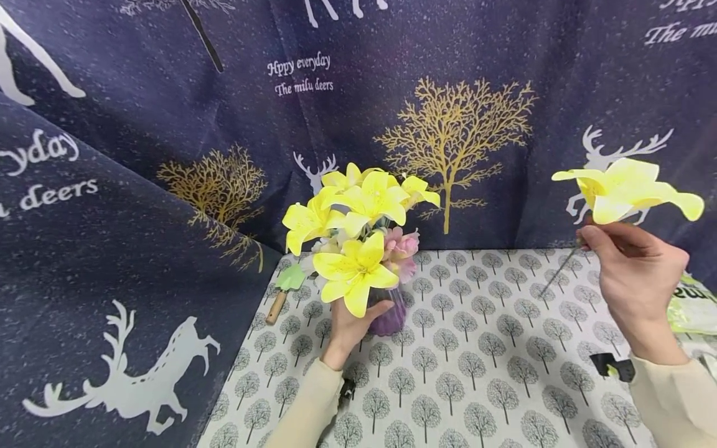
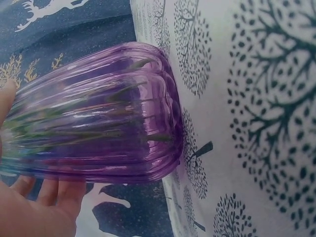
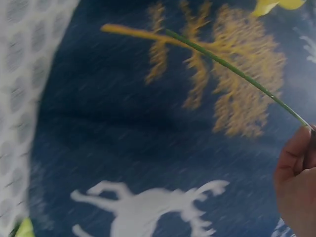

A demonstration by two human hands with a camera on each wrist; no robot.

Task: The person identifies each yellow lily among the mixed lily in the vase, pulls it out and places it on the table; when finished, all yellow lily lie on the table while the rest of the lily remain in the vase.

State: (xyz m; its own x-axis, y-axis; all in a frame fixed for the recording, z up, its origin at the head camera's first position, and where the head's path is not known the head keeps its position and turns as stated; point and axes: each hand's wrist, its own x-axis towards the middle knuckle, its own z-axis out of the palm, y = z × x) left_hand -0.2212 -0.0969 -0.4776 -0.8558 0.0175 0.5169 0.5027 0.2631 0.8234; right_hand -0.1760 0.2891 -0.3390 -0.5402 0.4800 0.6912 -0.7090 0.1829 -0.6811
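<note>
A ribbed, see-through purple vase (image 1: pixel 389 317) stands on the table with several yellow lilies (image 1: pixel 358 274) and a pink flower (image 1: pixel 400 249) in it. My left hand (image 1: pixel 350 326) grips the vase around its side, thumb toward the front. Green stems show through the vase wall (image 2: pixel 98 118) in the left wrist view, its base right at the tablecloth. Off to the right, my right hand (image 1: pixel 644 274) pinches a single yellow lily (image 1: pixel 627 186) just below the bloom, raised above the table. Its long green stem (image 3: pixel 237 71) slants down and leftward in the head view.
A small trowel-like tool with a green head and wooden handle (image 1: pixel 276 309) lies left of the vase. At the right edge is a green-and-clear plastic packet (image 1: pixel 691 308). Dark printed fabric (image 1: pixel 347 118) hangs behind and to the left of the tree-patterned tablecloth (image 1: pixel 465 386).
</note>
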